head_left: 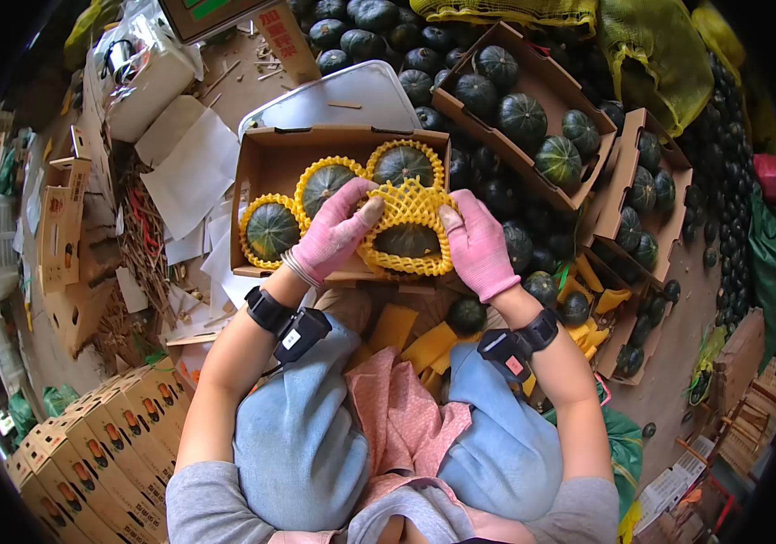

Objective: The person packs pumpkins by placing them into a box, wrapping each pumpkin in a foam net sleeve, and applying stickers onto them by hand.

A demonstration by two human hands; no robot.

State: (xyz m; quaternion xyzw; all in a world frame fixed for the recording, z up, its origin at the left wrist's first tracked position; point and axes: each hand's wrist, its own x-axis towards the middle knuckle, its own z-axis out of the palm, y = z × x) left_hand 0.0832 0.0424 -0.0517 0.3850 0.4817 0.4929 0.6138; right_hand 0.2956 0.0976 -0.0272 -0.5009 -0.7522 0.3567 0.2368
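My left hand [337,232], in a pink glove, pinches one side of a yellow foam net sleeve [403,205]. The other side is gripped between thumb and fingers of my right hand [478,243], also gloved in pink. The stretched sleeve lies around a dark green kabocha squash [409,240], whose skin shows through its opening. This squash is at the front right of an open cardboard box [265,150]. Beside it in the box sit three netted squashes: one at the left [272,230], one in the middle [326,184] and one at the back [403,167].
A scale with a metal platform [333,95] stands behind the box. Right are cardboard boxes of bare squashes [522,118] and a large squash pile [365,43]. Yellow foam sleeves [433,346] lie near my legs. Printed cartons [102,444] stand lower left; paper sheets [186,159] lie left.
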